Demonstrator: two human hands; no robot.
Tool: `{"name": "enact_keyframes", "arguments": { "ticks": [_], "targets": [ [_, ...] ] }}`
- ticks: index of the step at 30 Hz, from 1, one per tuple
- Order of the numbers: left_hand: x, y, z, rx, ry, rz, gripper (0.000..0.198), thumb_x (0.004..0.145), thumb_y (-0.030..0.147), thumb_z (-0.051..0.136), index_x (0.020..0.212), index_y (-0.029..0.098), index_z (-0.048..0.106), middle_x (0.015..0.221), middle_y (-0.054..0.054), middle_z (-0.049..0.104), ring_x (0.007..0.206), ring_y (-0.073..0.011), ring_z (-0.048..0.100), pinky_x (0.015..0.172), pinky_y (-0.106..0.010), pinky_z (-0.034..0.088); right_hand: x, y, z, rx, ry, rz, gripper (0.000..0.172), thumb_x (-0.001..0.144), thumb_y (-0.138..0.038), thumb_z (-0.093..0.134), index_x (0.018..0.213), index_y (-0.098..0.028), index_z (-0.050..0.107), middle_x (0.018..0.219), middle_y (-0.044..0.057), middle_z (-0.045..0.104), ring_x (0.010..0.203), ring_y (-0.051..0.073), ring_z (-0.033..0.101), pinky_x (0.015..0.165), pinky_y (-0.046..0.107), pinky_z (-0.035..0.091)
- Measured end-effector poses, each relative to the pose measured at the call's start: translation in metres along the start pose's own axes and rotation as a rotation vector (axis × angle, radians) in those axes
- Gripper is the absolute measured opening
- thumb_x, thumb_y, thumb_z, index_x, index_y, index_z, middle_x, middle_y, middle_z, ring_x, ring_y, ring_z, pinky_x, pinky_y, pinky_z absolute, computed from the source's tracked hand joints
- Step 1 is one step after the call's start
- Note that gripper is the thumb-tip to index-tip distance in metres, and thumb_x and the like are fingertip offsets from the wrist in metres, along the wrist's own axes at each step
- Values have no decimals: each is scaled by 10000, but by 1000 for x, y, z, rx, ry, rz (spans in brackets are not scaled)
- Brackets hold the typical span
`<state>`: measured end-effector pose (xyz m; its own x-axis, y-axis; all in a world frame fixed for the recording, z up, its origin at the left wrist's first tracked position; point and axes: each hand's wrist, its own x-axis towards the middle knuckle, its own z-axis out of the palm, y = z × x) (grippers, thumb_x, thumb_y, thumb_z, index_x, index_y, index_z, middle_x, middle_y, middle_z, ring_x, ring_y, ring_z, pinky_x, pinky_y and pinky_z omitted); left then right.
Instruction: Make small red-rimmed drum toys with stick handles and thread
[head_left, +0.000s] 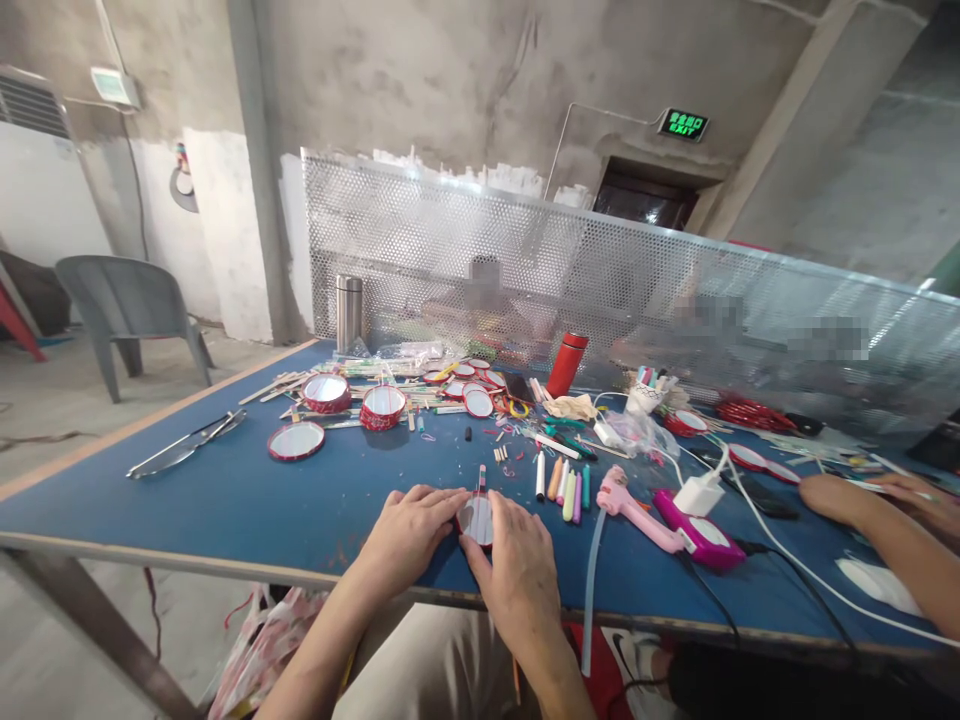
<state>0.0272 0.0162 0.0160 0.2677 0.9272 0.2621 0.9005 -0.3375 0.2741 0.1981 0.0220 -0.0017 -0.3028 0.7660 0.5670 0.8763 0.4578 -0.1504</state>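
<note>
Near the table's front edge, a small round red-rimmed disc with a pale, shiny mirror-like face is held between my two hands. My left hand grips its left side, fingers together and tips at the upper rim. On the right side my right hand curls round it, thumb low on the face. A narrow strip sticks up from the disc's far edge. Just right of my hands lie several coloured markers, then a pink hot glue gun with a clear glue stick hanging from it.
Stacks of red-rimmed discs and one single disc lie left, by a pair of metal tongs. A red bottle and steel flask stand behind. Cables run from a purple power strip. Another person's arm reaches in right.
</note>
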Motion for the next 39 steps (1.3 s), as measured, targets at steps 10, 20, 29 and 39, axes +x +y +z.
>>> {"name": "enact_keyframes", "arguments": {
  "ticks": [10, 20, 29, 39],
  "targets": [
    [0, 0, 1, 7, 22, 11, 460, 891, 155, 456, 1319, 315, 505, 1331, -27, 587, 1112, -222, 553, 844, -359, 432, 0, 0, 1, -4, -13, 3, 481, 866, -329, 563, 1288, -137, 437, 1228, 153, 596, 1137, 284, 540, 974, 483, 375],
    [0, 1, -1, -2, 18, 12, 448, 913, 148, 400, 1316, 304, 515, 1322, -40, 593, 1122, -216, 551, 856, -357, 441, 1, -1, -1, -14, -12, -4, 464, 875, -325, 546, 1285, -136, 442, 1222, 155, 597, 1135, 281, 539, 970, 467, 378],
    [0, 0, 0, 3, 25, 3, 410, 929, 183, 423, 1308, 303, 526, 1326, -47, 590, 1123, -228, 562, 821, -363, 438, 2, -1, -2, -11, -38, -1, 475, 863, -329, 568, 1284, -140, 455, 1212, 151, 607, 1134, 282, 541, 959, 458, 386],
    [-1, 1, 0, -16, 15, 1, 416, 937, 180, 403, 1317, 307, 514, 1327, -43, 589, 1142, -229, 548, 841, -369, 432, 3, -2, -4, -14, -58, 11, 481, 864, -325, 572, 1288, -130, 456, 1229, 158, 600, 1150, 280, 531, 981, 459, 370]
  ]
}}
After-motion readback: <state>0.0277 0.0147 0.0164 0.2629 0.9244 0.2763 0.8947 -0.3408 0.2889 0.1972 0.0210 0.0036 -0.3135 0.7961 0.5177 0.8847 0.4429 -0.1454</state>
